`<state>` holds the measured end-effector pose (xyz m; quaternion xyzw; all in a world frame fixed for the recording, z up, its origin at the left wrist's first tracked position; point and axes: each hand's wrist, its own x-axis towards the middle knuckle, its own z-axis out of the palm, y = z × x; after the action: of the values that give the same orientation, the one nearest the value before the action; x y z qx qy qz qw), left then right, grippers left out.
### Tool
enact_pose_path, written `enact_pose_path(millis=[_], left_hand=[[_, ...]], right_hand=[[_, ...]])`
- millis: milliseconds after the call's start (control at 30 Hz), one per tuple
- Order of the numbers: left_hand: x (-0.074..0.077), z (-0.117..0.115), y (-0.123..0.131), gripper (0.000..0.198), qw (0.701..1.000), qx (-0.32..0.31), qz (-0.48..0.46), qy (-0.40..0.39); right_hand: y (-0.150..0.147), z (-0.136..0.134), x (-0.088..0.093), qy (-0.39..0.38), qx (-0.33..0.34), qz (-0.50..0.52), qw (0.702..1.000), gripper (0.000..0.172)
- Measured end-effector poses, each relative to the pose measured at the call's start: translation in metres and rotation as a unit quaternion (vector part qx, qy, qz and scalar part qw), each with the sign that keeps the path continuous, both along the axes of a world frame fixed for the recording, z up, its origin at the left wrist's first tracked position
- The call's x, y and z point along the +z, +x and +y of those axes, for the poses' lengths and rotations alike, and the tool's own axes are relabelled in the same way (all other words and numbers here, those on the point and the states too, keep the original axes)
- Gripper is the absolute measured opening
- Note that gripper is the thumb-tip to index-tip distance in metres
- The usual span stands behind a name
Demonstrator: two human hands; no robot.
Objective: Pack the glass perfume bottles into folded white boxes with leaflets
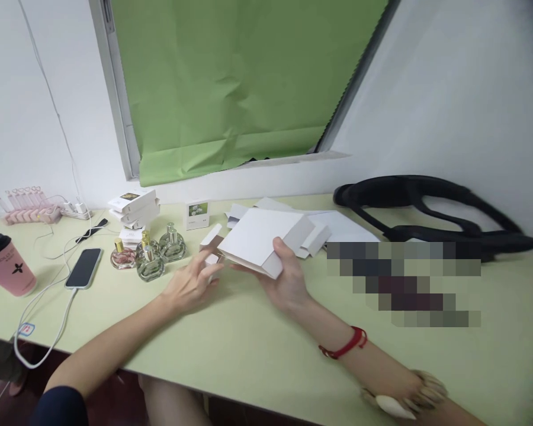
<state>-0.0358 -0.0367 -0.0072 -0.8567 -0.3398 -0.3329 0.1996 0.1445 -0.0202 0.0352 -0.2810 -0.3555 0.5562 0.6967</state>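
Note:
My right hand (286,278) grips a plain white cardboard box (264,236) above the table, thumb on its near right side and fingers underneath. The box is tilted, and its left end stands open with flaps sticking out. At that end my left hand (193,284) has its fingers bent round an end flap (212,238); part of the fingertips is hidden. Left of my hands stand several glass perfume bottles (151,266), with gold or silver tops. One bottle (123,257) holds pinkish liquid.
Small white boxes (133,207) are stacked behind the bottles, beside an upright picture box (197,215). Flattened white cartons (337,228) lie behind my right hand. A phone (84,267) with cable and a pink cup (11,266) are left. A black frame-like object (426,207) lies right.

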Motion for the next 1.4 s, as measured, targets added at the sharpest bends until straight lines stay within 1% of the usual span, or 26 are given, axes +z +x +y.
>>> enact_pose_path(millis=[100, 167, 267, 333, 433, 533, 667, 733, 800, 867, 1000, 1100, 1167, 1267, 1400], left_hand=[[0.0, -0.001, 0.0, 0.039, 1.0, -0.015, 0.011, 0.007], [0.001, -0.001, 0.0, 0.039, 0.999, -0.026, 0.028, 0.008], [0.003, -0.003, 0.001, 0.039, 0.998, -0.038, 0.047, 0.034], [0.005, -0.006, 0.003, 0.039, 0.996, -0.044, 0.057, 0.05], [0.007, -0.011, 0.005, 0.041, 0.995, -0.048, 0.081, 0.024], [0.01, -0.015, 0.007, 0.042, 0.994, -0.04, 0.105, 0.008], [0.011, -0.018, 0.006, 0.046, 0.987, -0.068, 0.125, 0.074], [0.011, -0.018, 0.006, 0.049, 0.987, -0.081, 0.116, 0.078], [0.012, -0.019, 0.007, 0.051, 0.99, -0.076, 0.099, 0.066], [0.015, -0.02, 0.009, 0.05, 0.992, -0.061, 0.082, 0.069], [0.022, -0.023, 0.014, 0.04, 0.991, -0.038, 0.028, 0.129], [0.024, -0.024, 0.015, 0.038, 0.987, -0.033, -0.035, 0.155], [0.024, -0.024, 0.014, 0.035, 0.988, -0.021, -0.044, 0.149], [0.025, -0.022, 0.011, 0.03, 0.993, 0.012, -0.04, 0.109], [0.028, -0.02, 0.005, 0.017, 0.997, 0.005, -0.002, 0.078]], right_hand=[[0.002, -0.001, 0.006, -0.016, 0.002, -0.005, 1.0, 0.051], [0.003, 0.001, 0.008, -0.007, -0.007, -0.016, 1.0, 0.053], [0.006, 0.005, 0.005, 0.01, -0.016, -0.05, 0.999, 0.053], [0.008, 0.007, 0.002, 0.018, -0.04, -0.07, 0.997, 0.053], [0.011, 0.008, -0.003, 0.032, -0.07, -0.085, 0.993, 0.057], [0.012, 0.007, -0.004, 0.032, -0.054, -0.077, 0.995, 0.059], [0.009, 0.006, -0.003, 0.022, -0.042, -0.078, 0.996, 0.058], [0.007, 0.004, -0.002, 0.026, -0.05, -0.088, 0.994, 0.06], [0.005, 0.003, -0.001, 0.036, -0.055, -0.096, 0.993, 0.062], [0.004, 0.002, 0.0, 0.048, -0.05, -0.107, 0.992, 0.06], [0.004, 0.001, -0.002, 0.065, -0.025, -0.143, 0.987, 0.054], [0.005, 0.0, -0.004, 0.071, -0.007, -0.153, 0.986, 0.058], [0.005, -0.002, -0.005, 0.073, 0.006, -0.149, 0.986, 0.062], [0.002, -0.003, -0.007, 0.087, 0.025, -0.158, 0.983, 0.064], [0.0, -0.003, -0.01, 0.126, 0.023, -0.19, 0.973, 0.06]])
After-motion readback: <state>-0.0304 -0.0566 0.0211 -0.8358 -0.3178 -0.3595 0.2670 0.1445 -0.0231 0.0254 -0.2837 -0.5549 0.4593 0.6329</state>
